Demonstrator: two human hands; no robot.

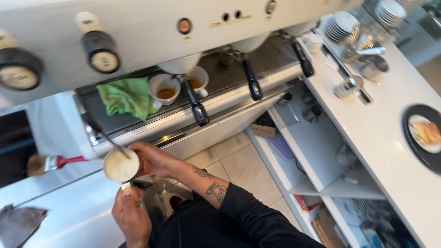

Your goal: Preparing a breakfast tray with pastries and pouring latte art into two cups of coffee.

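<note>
Milk jug (121,166) sits under the steam wand (108,138) at the coffee machine's (138,27) left end. We clamp our right hand (154,159) round its side and our left hand (131,213) on its handle, keeping it steady.

Head view, steeply downward, close over espresso machine (183,55).

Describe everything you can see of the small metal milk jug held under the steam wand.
The small metal milk jug looks like steel, round-mouthed and filled nearly to the rim with pale, foamy milk. It is roughly upright, below the espresso machine's drip tray edge. The thin steam wand dips into the milk. The right hand wraps its side; the left hand touches its near edge, apparently at the handle.
</note>
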